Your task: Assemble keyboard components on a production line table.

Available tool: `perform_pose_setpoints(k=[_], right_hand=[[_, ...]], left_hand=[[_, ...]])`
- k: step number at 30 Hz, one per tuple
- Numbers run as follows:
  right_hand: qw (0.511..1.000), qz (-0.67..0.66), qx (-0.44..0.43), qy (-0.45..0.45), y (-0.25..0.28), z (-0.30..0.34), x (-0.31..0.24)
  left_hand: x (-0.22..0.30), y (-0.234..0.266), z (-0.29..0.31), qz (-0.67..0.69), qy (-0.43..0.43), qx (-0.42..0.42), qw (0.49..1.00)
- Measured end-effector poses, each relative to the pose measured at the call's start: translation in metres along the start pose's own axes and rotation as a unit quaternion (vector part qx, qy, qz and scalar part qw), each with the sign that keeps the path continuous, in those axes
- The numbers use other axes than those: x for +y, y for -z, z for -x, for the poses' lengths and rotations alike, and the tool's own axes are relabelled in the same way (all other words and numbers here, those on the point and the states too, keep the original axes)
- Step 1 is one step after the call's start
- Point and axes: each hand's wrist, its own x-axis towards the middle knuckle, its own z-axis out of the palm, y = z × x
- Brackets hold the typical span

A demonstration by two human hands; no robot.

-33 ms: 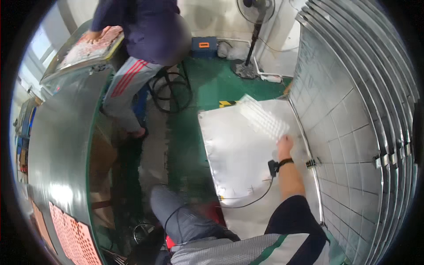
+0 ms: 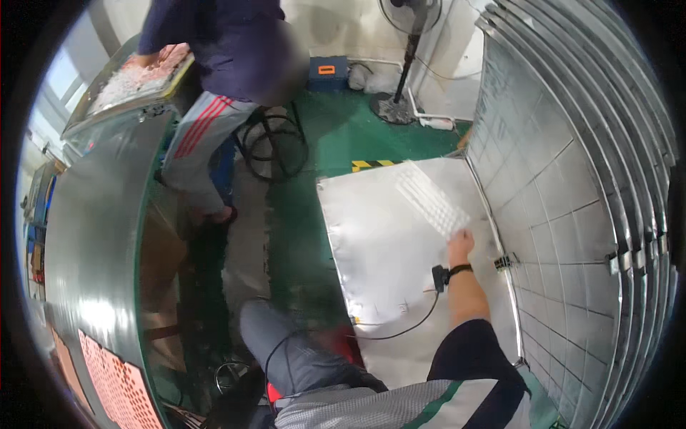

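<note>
My right hand point(image 2: 461, 245) reaches forward over a white-covered surface point(image 2: 379, 243), its fingers closed on the near end of a white gridded sheet point(image 2: 431, 199). The sheet is long and narrow, marked with rows of small pale squares, and slants away to the far left. Whether it rests on the surface or hovers just above I cannot tell. Around my right wrist is a black band point(image 2: 459, 269) with a small dark box and a cable. My left hand is out of view.
On the right stands a tall stack of metal-framed mesh racks point(image 2: 557, 207). Left is a long table point(image 2: 100, 229) with a pink perforated sheet point(image 2: 118, 375). Another person point(image 2: 214, 64) works at the far left near a stool point(image 2: 275, 146). A fan point(image 2: 400, 86) and blue toolbox point(image 2: 329, 74) stand behind.
My right hand and the sheet have shifted slightly toward me; the sheet's far end sits lower and farther right. The other person's hand has moved on the far work surface.
</note>
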Motion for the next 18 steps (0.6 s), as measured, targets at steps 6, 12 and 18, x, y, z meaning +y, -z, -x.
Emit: perform_pose_setpoints(k=[6, 12, 18], right_hand=[[0.933, 0.143, 0.281, -0.174, 0.071, 0.083, 0.041], [0.944, 0.02, 0.295, -0.149, 0.057, 0.021, 0.029], [0.952, 0.084, 0.266, -0.127, 0.002, -0.04, 0.004]], left_hand=[[-0.08, 0.031, -0.038, 0.051, 0.021, -0.031, 0.998], [-0.065, -0.027, -0.086, 0.153, 0.064, -0.101, 0.981], [-0.046, -0.079, -0.111, 0.251, 0.119, -0.129, 0.952]])
